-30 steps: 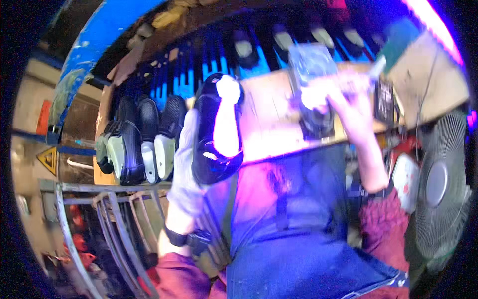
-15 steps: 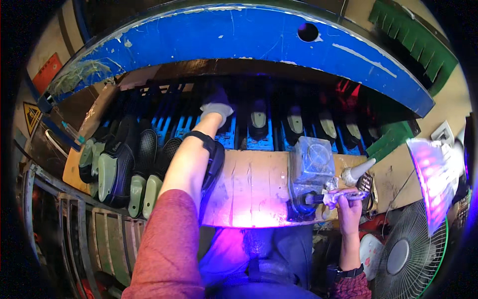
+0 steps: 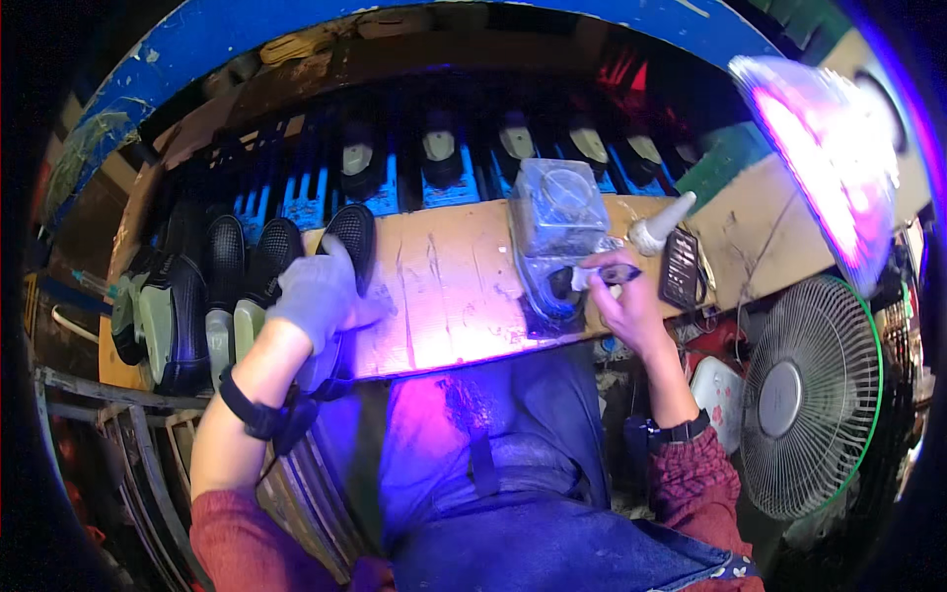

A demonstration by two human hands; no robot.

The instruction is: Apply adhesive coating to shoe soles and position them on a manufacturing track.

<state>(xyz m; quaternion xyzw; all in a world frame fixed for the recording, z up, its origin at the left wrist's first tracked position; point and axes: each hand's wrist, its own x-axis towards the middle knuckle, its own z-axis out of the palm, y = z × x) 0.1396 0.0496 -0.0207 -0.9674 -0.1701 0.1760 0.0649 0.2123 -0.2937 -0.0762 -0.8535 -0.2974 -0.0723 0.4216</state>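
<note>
In a pale grey glove, my left hand (image 3: 321,291) lies across a black shoe (image 3: 352,237) at the right end of a row on the bench, its fingers and thumb closed about it. The glove hides the shoe's middle. My right hand (image 3: 629,306) grips a brush (image 3: 618,274) whose handle end sticks out past the fingers. The brush points into the dark opening of a small pot (image 3: 562,283), so its bristles are hidden. Behind the pot sits a translucent bluish plastic box (image 3: 562,202).
Several shoes (image 3: 178,316) stand to the left. Behind, shoes with pale green parts (image 3: 440,145) rest on blue slatted racks (image 3: 459,185). A white cone-shaped nozzle (image 3: 663,225), a black slotted device (image 3: 681,266), a glowing lamp (image 3: 829,163) and a fan (image 3: 784,395) are on the right.
My left hand has come back from the racks to the near shoe, where a pale-soled shoe now shows on the rack. My right hand stays by the pot with the brush. The view has shifted.
</note>
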